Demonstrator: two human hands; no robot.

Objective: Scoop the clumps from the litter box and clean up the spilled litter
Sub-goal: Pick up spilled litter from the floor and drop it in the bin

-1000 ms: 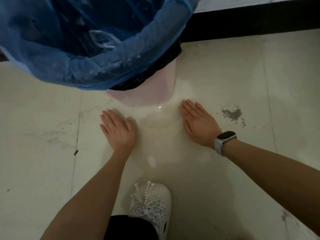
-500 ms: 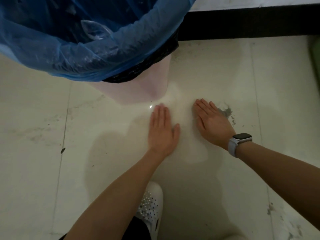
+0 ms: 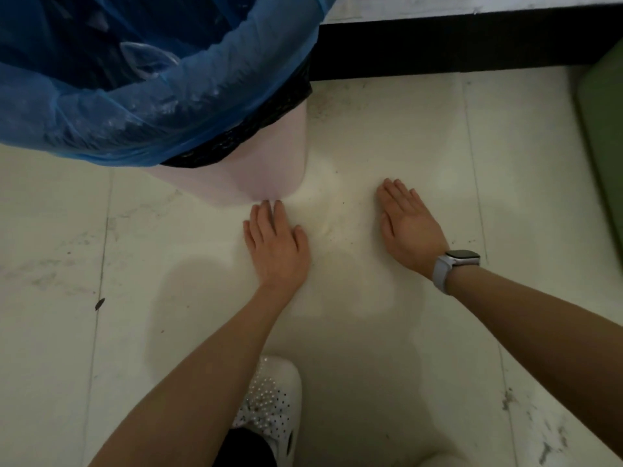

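Flat hands [image 3: 276, 244] [image 3: 409, 224] flank pale, hard-to-see spilled litter [image 3: 332, 210].

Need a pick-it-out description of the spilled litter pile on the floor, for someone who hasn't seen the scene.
Start at the pink bin lined with a blue bag, upper left. On the pale floor tiles just right of its base, between the flat left hand and right hand, lies the litter pile. It is a pale, grainy, slightly raised patch with dark specks, unlike the smooth tile around it.

I counted two hands, the left hand [image 3: 274, 246] and right hand [image 3: 409, 227], one bin [image 3: 236, 176] with one blue liner [image 3: 168, 106], one watch [image 3: 453, 266] and one white shoe [image 3: 269, 402].
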